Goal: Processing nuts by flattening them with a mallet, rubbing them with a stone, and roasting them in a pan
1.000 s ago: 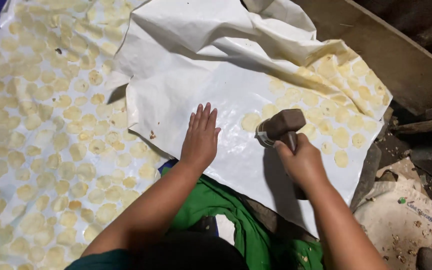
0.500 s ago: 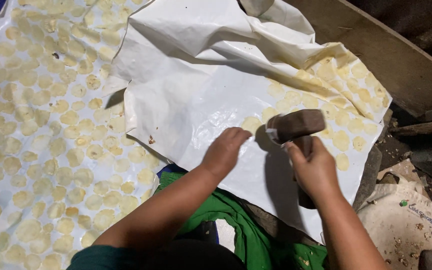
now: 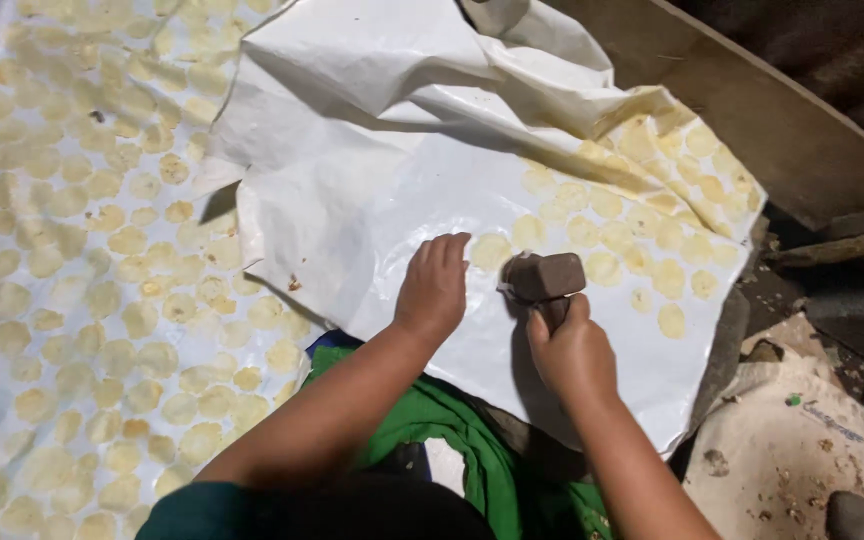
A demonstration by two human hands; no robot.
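Observation:
My right hand grips the handle of a brown wooden mallet, whose head rests on a white plastic sheet. My left hand lies on the sheet just left of the mallet head, fingers curled and resting on the plastic beside a flattened pale yellow disc. Several more flat yellow discs lie in rows on the sheet to the right of the mallet. A green cloth covers my lap below both arms.
A second white sheet at the left is covered with several rows of yellow discs. A folded-over flap of plastic bunches at the top. A wooden board runs along the upper right. A dirty white sack lies at the lower right.
My left hand has slid right across the sheet, from flat and spread to curled beside the mallet. The mallet has come down a little toward the sheet.

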